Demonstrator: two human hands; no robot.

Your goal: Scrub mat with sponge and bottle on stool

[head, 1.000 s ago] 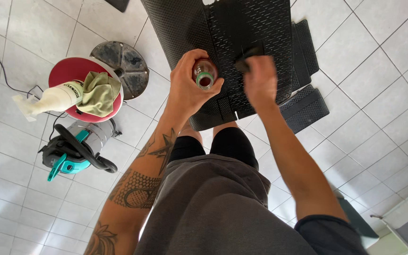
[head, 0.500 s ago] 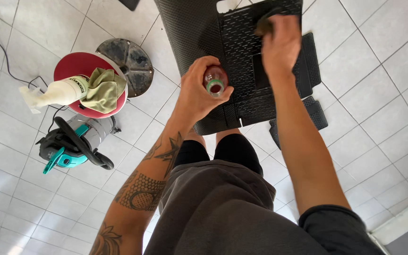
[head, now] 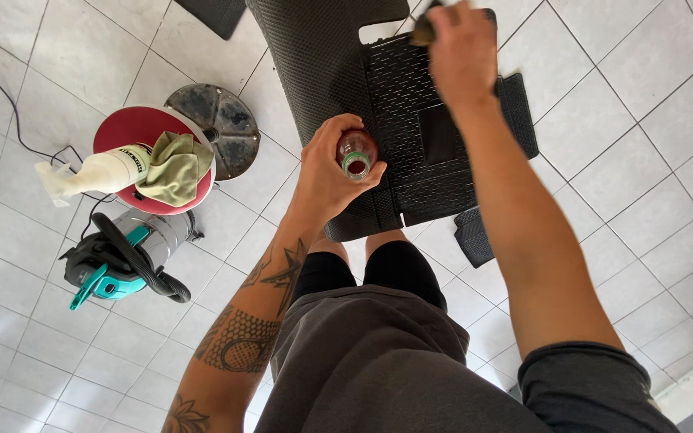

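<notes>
A small open bottle (head: pixel 357 154) with a green ring at its neck is held upright in the left hand (head: pixel 326 172), the fingers curled closed around its body so that only the mouth and shoulder are seen from above. The bottle is carried over the near edge of a black rubber car mat (head: pixel 411 104), which is spread on the white tiled floor (head: pixel 627 144) just ahead of the person's knees. The right hand (head: pixel 460 50) is stretched out further, over the far part of the same mat, and is closed around a small dark thing (head: pixel 424 32) that is pressed to the ribbed surface; what kind of thing it is cannot be told, since it is blurred and mostly covered by the fingers. The two hands are kept well apart, the bottle nearer the body and to the left of the right forearm. A second textured mat (head: pixel 314 56) is laid partly under the ribbed one. To the left on the floor, a red round stool (head: pixel 126 132) is seen bearing a white spray bottle (head: pixel 94 172) laid on its side and an olive cloth (head: pixel 174 167). Behind the stool a round grey disc (head: pixel 214 128) is found, and near the stool a grey and teal vacuum cleaner (head: pixel 126 256) with a black hose is stood.
</notes>
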